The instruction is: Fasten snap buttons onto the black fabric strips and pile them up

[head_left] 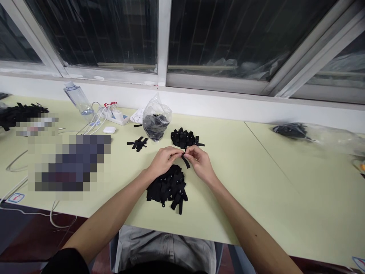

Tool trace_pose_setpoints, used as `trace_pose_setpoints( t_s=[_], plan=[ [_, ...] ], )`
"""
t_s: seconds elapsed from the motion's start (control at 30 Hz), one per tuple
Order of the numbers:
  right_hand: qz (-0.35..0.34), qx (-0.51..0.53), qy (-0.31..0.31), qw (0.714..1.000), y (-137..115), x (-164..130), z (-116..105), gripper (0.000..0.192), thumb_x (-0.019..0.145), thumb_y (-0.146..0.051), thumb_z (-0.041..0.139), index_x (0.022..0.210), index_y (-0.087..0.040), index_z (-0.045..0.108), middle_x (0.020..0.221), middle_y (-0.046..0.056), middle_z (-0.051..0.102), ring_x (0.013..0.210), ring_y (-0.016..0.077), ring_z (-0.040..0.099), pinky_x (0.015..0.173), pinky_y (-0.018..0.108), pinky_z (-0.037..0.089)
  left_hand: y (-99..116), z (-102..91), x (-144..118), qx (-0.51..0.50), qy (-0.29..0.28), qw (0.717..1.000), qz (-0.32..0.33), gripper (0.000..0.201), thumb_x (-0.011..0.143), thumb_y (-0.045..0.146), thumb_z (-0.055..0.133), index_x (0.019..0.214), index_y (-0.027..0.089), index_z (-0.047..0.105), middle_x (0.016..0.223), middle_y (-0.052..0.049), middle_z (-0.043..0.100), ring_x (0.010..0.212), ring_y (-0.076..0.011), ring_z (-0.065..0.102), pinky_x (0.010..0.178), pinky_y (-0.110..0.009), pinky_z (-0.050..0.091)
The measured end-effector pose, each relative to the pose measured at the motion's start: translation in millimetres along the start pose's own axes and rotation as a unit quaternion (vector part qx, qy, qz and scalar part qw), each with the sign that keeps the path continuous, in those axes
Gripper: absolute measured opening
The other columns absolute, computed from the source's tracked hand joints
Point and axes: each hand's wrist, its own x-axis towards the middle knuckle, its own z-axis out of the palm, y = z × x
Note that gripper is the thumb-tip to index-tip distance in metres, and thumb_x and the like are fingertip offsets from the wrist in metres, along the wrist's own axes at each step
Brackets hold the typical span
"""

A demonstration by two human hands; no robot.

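My left hand and my right hand meet over the pale green table, both pinching one small black fabric strip that hangs down between the fingertips. Just below my hands lies a heap of black strips with small white marks. Beyond my hands sits a second pile of black pieces. A few loose black pieces lie to the left of it.
A clear plastic bag of black pieces stands behind the piles. A water bottle, white earbud case, power strip and cables lie at left. Another plastic bag lies far right. Windows run along the back.
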Motion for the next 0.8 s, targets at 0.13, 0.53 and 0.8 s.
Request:
trace_pose_setpoints(
  t_s=[0.13,0.53,0.8],
  plan=[
    [0.001,-0.008,-0.008,1.000,-1.2,0.1,-1.5,0.010,0.090,-0.032,0.059,0.088,-0.021,0.060,0.082,0.003,0.060,0.075,0.0178,0.055,0.068,0.031,0.043,-1.0,0.2,-0.4,0.017,-0.013,1.000,0.005,0.024,0.096,0.030,0.051,0.105,0.024,0.072,0.103,-0.005,0.073,0.096,-0.0209,0.066,0.085,-0.033,0.049],
    [0.001,-0.014,-0.017,1.000,-1.6,0.4,-5.6,0.009,0.086,-0.030,0.064,0.087,-0.021,0.061,0.077,0.001,0.059,0.071,0.0163,0.053,0.069,0.031,0.043,-0.8,0.5,-1.9,0.061,-0.018,0.997,0.036,0.025,0.097,0.026,0.049,0.108,0.022,0.071,0.103,-0.006,0.073,0.094,-0.0199,0.065,0.083,-0.032,0.049],
    [0.000,-0.007,-0.030,1.000,0.3,0.7,-6.3,0.012,0.088,-0.032,0.063,0.086,-0.020,0.061,0.077,0.001,0.058,0.071,0.0161,0.052,0.068,0.031,0.043,0.6,-0.2,-1.8,0.082,-0.025,0.995,0.052,0.023,0.098,0.023,0.048,0.102,0.022,0.070,0.092,-0.004,0.071,0.087,-0.0180,0.062,0.078,-0.030,0.047]
  ],
)
